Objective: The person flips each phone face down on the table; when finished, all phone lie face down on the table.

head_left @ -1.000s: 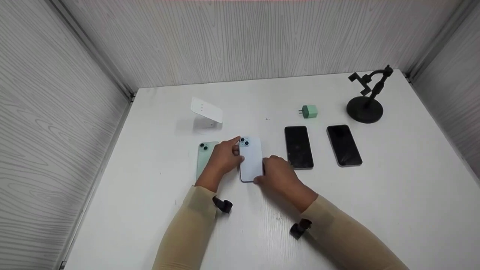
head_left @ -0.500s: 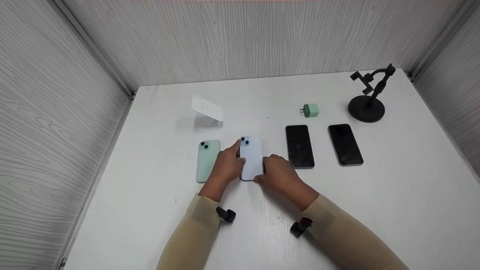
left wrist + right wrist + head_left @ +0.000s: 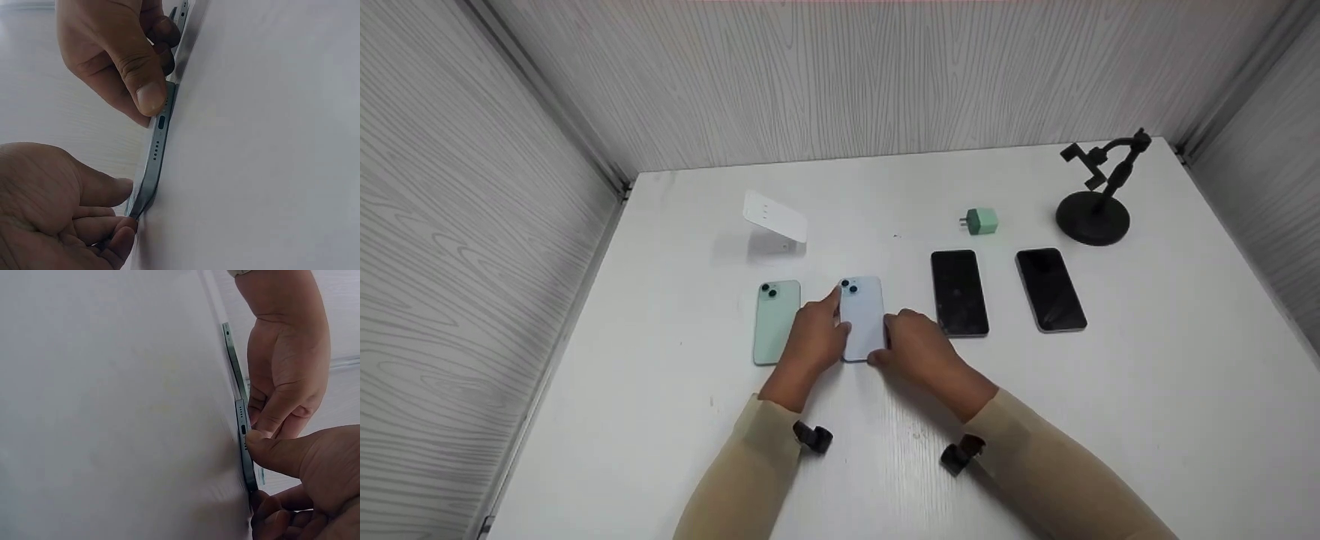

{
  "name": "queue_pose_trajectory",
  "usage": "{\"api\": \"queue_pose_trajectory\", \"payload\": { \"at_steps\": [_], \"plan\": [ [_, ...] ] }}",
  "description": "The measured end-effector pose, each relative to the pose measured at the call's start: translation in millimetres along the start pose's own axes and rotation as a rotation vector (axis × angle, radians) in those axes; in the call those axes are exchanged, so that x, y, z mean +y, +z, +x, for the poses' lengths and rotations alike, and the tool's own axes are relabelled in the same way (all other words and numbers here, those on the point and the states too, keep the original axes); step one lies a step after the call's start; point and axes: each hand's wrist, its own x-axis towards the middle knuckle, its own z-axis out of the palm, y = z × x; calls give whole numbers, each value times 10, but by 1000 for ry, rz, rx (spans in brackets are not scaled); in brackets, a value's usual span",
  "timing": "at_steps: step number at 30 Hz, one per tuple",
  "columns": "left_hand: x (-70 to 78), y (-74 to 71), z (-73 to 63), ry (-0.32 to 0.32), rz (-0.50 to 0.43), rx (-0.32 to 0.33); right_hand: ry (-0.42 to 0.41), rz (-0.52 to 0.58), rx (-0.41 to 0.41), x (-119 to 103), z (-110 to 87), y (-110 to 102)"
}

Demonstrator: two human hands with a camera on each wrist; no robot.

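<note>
A pale blue smartphone (image 3: 864,315) lies back up on the white table, its two camera lenses at the far left corner. My left hand (image 3: 815,334) holds its left edge, with the index finger by the camera corner and the thumb lower down. At the near right corner, my right hand (image 3: 921,343) grips it, the thumb (image 3: 275,453) against the bottom edge beside the charging port. A mint green smartphone (image 3: 774,319) lies back up just left of my left hand, which partly covers it. Right of my right hand lies a black-screened smartphone (image 3: 958,292).
A second black-screened smartphone (image 3: 1051,291) lies farther right. Behind the phones stand a white stand (image 3: 776,217) with a tilted plate, a mint green plug adapter (image 3: 981,221) and a black phone holder (image 3: 1093,217) with a round base. Grey panels border the white table (image 3: 622,420).
My left hand has shifted slightly right and nearer, uncovering more of the green phone. The blue phone's far end has dropped a little. My right hand stays in place.
</note>
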Motion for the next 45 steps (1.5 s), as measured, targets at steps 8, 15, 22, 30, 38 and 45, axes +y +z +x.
{"api": "queue_pose_trajectory", "payload": {
  "at_steps": [8, 15, 22, 30, 38, 45],
  "plan": [
    [-8, -2, -7, 12, 8, 13, -8, 2, -8, 0, 15, 2],
    [-9, -19, -31, 73, 37, 6, -10, -3, -9, 3, 12, -8],
    [28, -25, -38, 58, 97, -19, -50, 49, 7, 108, 11, -53],
    [38, -23, -35, 32, 99, -33, 48, 78, 84, 450, -78, -319],
    [30, -19, -31, 32, 94, -31, 139, -32, 152, 972, -236, -660],
    [18, -12, -31, 54, 92, -22, 137, 20, 129, 1176, -248, -656]
  ]
}}
